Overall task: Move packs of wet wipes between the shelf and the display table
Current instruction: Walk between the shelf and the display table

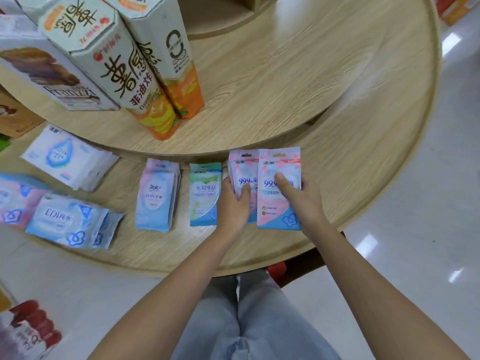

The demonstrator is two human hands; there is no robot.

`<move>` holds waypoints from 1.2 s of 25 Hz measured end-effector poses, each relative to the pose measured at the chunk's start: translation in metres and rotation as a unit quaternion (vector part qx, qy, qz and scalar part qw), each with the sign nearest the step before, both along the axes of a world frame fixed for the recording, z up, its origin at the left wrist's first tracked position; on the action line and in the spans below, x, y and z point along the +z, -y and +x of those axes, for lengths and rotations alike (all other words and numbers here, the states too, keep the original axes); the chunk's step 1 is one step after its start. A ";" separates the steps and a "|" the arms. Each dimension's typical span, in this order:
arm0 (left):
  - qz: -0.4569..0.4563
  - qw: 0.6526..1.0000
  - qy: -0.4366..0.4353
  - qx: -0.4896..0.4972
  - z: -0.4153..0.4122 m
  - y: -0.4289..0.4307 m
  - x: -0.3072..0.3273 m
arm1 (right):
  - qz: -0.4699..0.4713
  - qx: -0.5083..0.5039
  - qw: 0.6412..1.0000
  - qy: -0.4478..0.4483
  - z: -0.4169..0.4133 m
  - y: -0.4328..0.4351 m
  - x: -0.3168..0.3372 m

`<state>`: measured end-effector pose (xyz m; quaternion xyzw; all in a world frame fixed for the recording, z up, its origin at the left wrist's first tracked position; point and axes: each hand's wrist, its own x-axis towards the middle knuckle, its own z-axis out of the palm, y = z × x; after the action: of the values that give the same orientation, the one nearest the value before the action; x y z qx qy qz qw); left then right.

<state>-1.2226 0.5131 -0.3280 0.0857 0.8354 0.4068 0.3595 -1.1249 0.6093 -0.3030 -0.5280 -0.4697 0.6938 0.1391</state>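
On the round wooden display table (337, 162) my right hand (298, 198) grips a pink and blue pack of wet wipes (278, 167), thumb on its front. My left hand (233, 203) grips a small stack of similar pink packs (242, 167) just to its left. Both lie over the lower tier near the table's front edge. A green pack (205, 193) lies left of my left hand, and a pale blue and pink stack (157, 196) lies further left.
Larger wipe packs lie at the left: a white stack (70, 157), a blue pack (70, 224) and pink ones (13, 203). Tall snack boxes (124, 63) stand on the raised upper tier (259, 87). Glossy floor (428, 229) lies to the right.
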 end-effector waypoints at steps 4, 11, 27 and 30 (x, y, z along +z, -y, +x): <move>-0.027 0.998 -0.054 -0.034 -0.003 0.008 -0.015 | -0.011 0.029 0.999 -0.007 -0.016 0.001 -0.005; 0.083 0.974 0.167 0.126 -0.014 0.005 -0.011 | 0.163 0.141 0.961 0.175 -0.043 0.015 -0.039; 0.112 0.875 0.405 0.238 -0.028 -0.030 -0.010 | -0.237 0.105 0.965 0.041 -0.057 -0.010 -0.043; 0.114 0.880 0.387 0.250 -0.027 -0.029 -0.007 | -0.228 0.116 0.965 0.052 -0.058 -0.008 -0.041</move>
<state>-1.2500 0.5421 -0.3351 -0.2502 0.5714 0.5764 0.5279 -1.1824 0.6173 -0.3443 -0.5227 -0.3636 0.7657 -0.0911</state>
